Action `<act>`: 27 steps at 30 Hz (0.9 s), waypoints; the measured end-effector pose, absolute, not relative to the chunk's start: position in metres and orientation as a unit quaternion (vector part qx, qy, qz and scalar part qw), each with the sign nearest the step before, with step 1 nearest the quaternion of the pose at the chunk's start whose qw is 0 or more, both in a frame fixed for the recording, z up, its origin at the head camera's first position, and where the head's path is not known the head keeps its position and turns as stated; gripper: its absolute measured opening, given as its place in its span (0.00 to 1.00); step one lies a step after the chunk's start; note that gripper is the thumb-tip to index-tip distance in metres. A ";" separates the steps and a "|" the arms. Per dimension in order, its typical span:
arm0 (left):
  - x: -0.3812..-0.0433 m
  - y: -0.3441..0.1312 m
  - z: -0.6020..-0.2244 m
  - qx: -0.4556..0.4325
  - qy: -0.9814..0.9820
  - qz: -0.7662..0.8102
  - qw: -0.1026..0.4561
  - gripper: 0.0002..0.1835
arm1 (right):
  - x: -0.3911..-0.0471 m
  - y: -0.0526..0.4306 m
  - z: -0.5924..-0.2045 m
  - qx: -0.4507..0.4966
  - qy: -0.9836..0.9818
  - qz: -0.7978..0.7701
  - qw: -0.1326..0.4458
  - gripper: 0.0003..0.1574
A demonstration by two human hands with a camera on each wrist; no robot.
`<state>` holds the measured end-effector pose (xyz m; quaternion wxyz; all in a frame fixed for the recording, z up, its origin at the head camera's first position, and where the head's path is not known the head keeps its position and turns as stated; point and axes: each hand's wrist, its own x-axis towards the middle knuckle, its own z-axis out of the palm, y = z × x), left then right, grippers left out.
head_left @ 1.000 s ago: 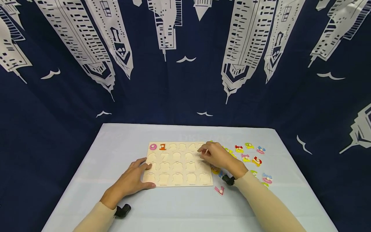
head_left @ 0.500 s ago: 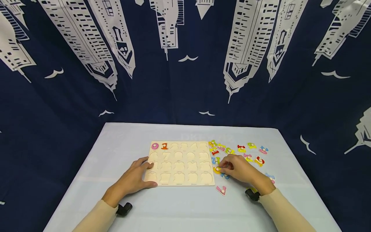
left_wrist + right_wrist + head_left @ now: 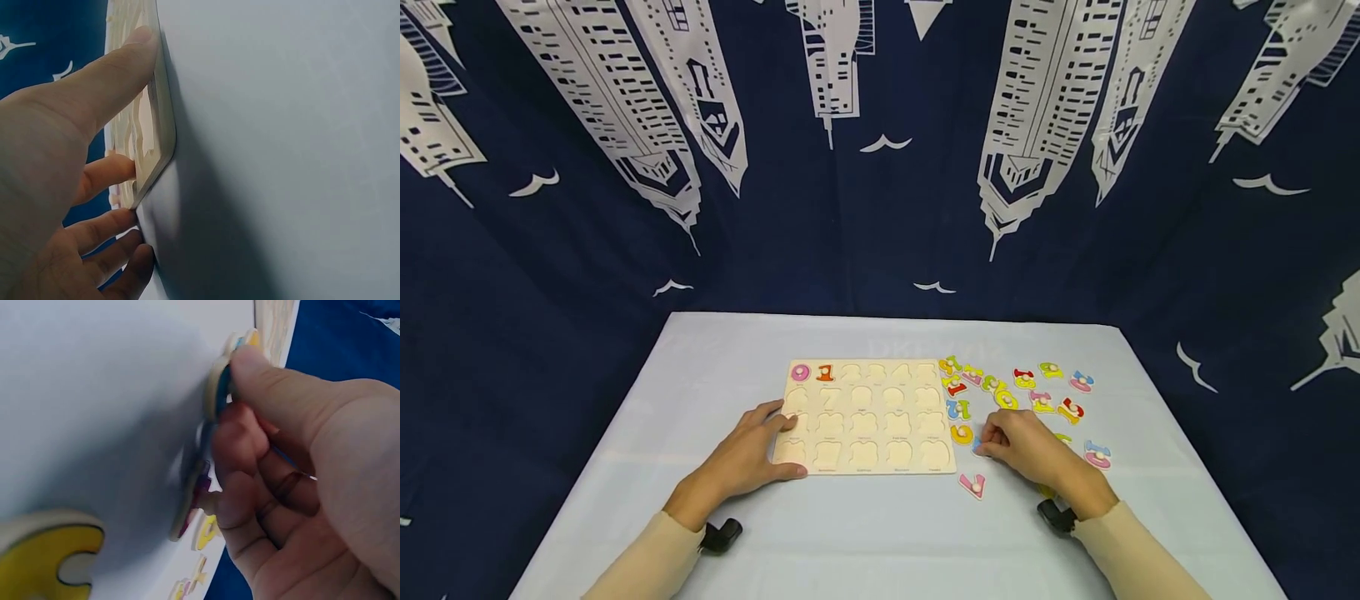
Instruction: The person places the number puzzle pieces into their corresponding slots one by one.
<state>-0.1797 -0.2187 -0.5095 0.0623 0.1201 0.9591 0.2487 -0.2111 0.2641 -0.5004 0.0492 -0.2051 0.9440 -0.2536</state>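
A pale wooden number puzzle board point(image 3: 880, 404) lies on the table, with a pink ring-shaped 0 piece point(image 3: 801, 372) and an orange 1 piece point(image 3: 825, 373) in its top row. At its left edge my left hand point(image 3: 741, 458) rests, thumb and index finger touching the board's face, as the left wrist view confirms. My right hand point(image 3: 1030, 450), just right of the board, pinches a blue puzzle piece point(image 3: 220, 390) between thumb and index finger. Most of that piece is hidden by the fingers in the head view.
Several coloured number pieces are spread right of the board, among them a yellow piece point(image 3: 962, 434) and a blue-green piece point(image 3: 958, 409). One pink 7-like piece point(image 3: 973, 486) lies near the board's lower right corner. A white cloth point(image 3: 850, 542) covers the table; a dark blue curtain point(image 3: 850, 225) hangs behind.
My right hand has moved from over the board's upper right to the loose pieces on the right, and now pinches the blue piece. My left hand has stayed at the board's edge.
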 end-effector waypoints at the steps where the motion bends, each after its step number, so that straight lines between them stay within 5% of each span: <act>1: -0.180 -0.219 -0.509 0.120 0.959 0.249 0.063 0.50 | -0.211 0.264 -0.500 -0.208 0.943 -0.253 0.050 0.13; 13: -0.179 -0.219 -0.510 0.124 0.958 0.250 0.060 0.50 | -0.207 0.265 -0.485 -0.191 0.952 -0.238 -0.004 0.12; 27: -0.179 -0.220 -0.512 0.127 0.958 0.252 0.059 0.50 | -0.248 0.215 -0.485 -0.218 0.925 -0.306 -0.047 0.05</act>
